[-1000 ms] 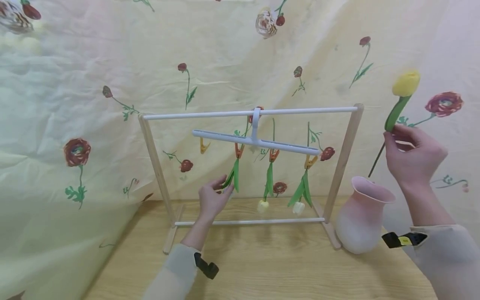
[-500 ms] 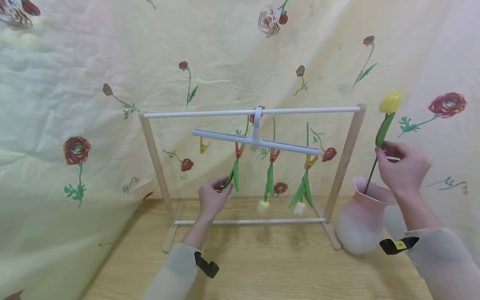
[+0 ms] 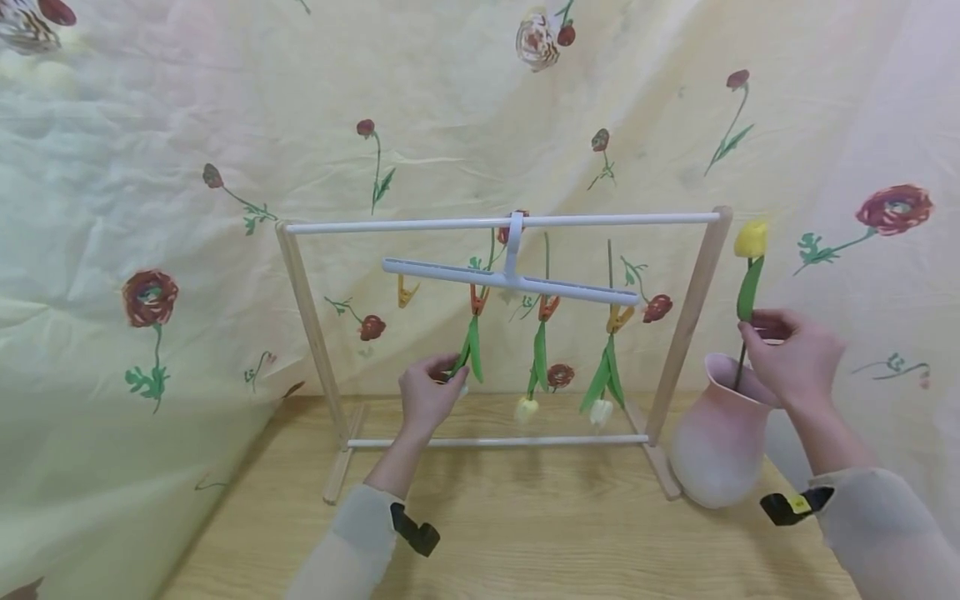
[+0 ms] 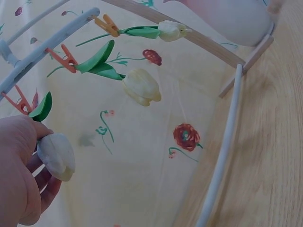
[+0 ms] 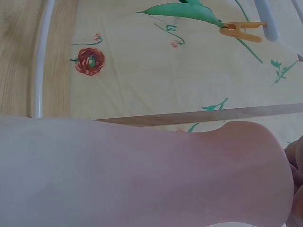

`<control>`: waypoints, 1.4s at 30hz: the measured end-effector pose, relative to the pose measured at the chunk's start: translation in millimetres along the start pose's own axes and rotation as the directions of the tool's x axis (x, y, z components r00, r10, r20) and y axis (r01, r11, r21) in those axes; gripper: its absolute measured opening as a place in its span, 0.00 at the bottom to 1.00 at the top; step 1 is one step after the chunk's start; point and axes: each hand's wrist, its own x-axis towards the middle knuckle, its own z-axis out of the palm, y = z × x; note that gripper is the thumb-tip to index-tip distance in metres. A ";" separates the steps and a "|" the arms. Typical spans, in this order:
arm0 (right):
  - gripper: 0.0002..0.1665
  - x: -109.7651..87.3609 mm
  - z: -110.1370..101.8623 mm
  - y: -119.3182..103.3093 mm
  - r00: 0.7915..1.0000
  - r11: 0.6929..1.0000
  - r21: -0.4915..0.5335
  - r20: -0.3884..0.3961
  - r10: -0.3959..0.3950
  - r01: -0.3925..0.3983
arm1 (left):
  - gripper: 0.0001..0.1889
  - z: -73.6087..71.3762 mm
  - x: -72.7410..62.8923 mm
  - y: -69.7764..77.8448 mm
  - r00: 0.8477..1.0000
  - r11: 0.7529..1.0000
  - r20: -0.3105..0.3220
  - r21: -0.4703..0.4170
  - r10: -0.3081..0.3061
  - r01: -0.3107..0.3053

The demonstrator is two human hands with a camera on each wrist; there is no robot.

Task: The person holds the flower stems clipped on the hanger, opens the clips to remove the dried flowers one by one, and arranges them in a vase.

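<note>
My right hand [image 3: 798, 354] pinches a yellow tulip [image 3: 751, 239] by its stem, just under the leaf. The stem's lower end is inside the mouth of a pink-and-white vase [image 3: 716, 454]. That vase [image 5: 142, 175] fills the lower part of the right wrist view, with a few fingers [image 5: 297, 165] at the edge. My left hand [image 3: 427, 396] holds a white tulip [image 4: 57, 156] below its orange clip [image 3: 478, 298]; the tulip hangs bloom down. Two more pale tulips hang beside it, one cream [image 3: 527, 410] and one white [image 3: 601, 412].
A white hanger [image 3: 450, 273] hangs tilted, right end lower, from a wood-and-white rack [image 3: 690, 325]. At its left end a yellow clip [image 3: 406, 292] holds nothing. Flower-patterned cloth [image 3: 465, 100] stands behind the wooden table [image 3: 525, 533]. The vase is close to the rack's right foot.
My right hand has moved down and left, lowering the yellow tulip so its stem goes from above the vase into its mouth. My left hand has stayed nearly still at the white tulip.
</note>
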 end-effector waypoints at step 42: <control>0.28 12.7 -28.0 -3.3 0.810 0.963 -0.234 0.586 0.033 0.130 | 0.09 3.8 -3.2 3.0 1.000 1.000 0.007 0.014 0.009 -0.009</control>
